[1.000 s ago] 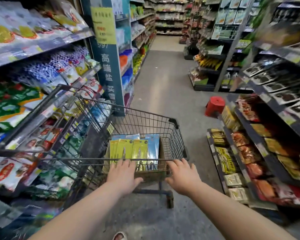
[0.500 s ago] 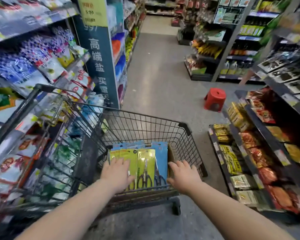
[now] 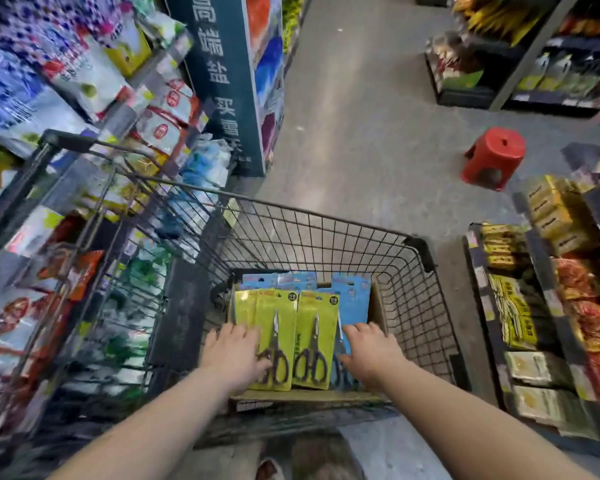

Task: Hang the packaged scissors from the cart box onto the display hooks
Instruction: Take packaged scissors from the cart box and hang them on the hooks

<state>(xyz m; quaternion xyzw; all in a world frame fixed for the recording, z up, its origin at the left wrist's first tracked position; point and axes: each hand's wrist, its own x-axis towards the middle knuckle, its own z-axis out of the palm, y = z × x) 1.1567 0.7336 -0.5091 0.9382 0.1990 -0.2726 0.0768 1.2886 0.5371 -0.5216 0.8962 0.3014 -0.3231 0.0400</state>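
A cardboard box (image 3: 377,308) sits inside the black wire cart (image 3: 326,233). It holds several yellow-green carded scissors packs (image 3: 315,323) in front and blue carded packs (image 3: 353,296) behind and to the right. My left hand (image 3: 234,355) lies with spread fingers on the left yellow-green packs. At the box's right side, my right hand (image 3: 369,351) rests with spread fingers on a blue pack. Neither hand has lifted a pack. No display hooks are in view.
Shelves of bagged goods (image 3: 84,98) crowd the cart's left side. Low shelves with yellow and red packets (image 3: 541,306) stand close on the right. A red plastic stool (image 3: 492,157) stands in the grey aisle ahead. A dark sign panel (image 3: 222,81) ends the left shelf.
My view has tilted down and closer over the cart. Both hands have slid from the box's near edge further in onto the scissors packs.
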